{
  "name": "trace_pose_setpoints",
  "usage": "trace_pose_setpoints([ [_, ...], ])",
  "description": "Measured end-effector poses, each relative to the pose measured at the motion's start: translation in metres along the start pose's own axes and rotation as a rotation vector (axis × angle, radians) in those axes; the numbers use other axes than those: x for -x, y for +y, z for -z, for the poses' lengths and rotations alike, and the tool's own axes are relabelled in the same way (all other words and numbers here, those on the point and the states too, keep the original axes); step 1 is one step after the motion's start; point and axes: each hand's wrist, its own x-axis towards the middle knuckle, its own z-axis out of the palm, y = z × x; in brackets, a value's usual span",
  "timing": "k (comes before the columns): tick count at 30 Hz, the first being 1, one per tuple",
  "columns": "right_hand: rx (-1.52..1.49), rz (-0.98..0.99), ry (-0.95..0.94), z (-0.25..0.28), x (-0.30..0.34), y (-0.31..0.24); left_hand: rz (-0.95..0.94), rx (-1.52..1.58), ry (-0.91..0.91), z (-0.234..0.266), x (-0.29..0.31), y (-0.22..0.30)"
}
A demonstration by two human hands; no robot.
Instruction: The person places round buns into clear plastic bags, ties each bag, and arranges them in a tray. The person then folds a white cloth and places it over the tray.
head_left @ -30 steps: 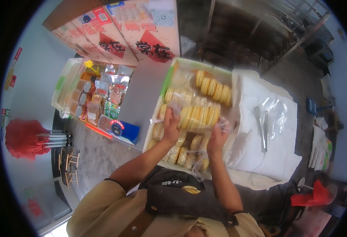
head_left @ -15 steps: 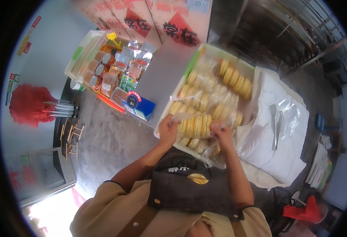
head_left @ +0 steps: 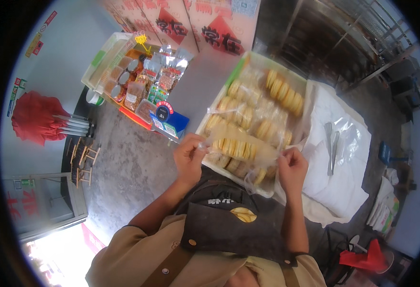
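Note:
A clear plastic bag of round flat buns (head_left: 236,147) is stretched between my hands, its buns standing in a row. My left hand (head_left: 189,158) pinches the bag's left end. At the other end, my right hand (head_left: 293,168) is closed on the plastic. Beneath the bag is a white bin (head_left: 218,175) with a green far-left edge. More bagged buns (head_left: 241,115) lie in it, and a row of buns (head_left: 285,93) sits at its far right. Some buns under the held bag are partly hidden.
White cloth (head_left: 346,184) drapes over the bin's right side, with metal tongs (head_left: 332,148) lying on it. Left of the bin, a grey table (head_left: 198,83) carries a blue card stand (head_left: 176,123) and a tray (head_left: 95,71) of jars and packets. A metal rack (head_left: 363,33) stands far right.
My hands have moved farther apart and a little nearer to me. The bag's ends are now pulled out to both sides, above the other buns.

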Motion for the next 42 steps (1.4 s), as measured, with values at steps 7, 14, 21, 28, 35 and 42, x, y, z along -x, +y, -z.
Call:
trace_pose_setpoints([
  [7, -0.001, -0.219, -0.045, -0.022, 0.028, -0.031, -0.228, -0.122, -0.366, -0.013, -0.005, 0.023],
  [14, 0.508, 0.449, -0.294, -0.066, 0.040, -0.072, 0.232, 0.043, -0.743, -0.028, 0.007, 0.010],
  [21, 0.420, 0.329, -0.373, -0.085, 0.037, -0.068, 0.267, 0.096, -0.917, -0.019, -0.008, -0.032],
  [28, -0.064, -0.108, -0.471, -0.083, 0.040, -0.036, 0.366, 0.225, -0.876, -0.006, -0.005, -0.042],
  [35, 0.454, -0.004, -0.667, -0.076, 0.058, -0.043, 0.584, 0.263, -0.736, -0.016, -0.013, -0.053],
  [42, 0.540, 0.312, -0.334, -0.097, 0.060, -0.012, -0.069, -0.354, -0.600, -0.004, -0.018, -0.037],
])
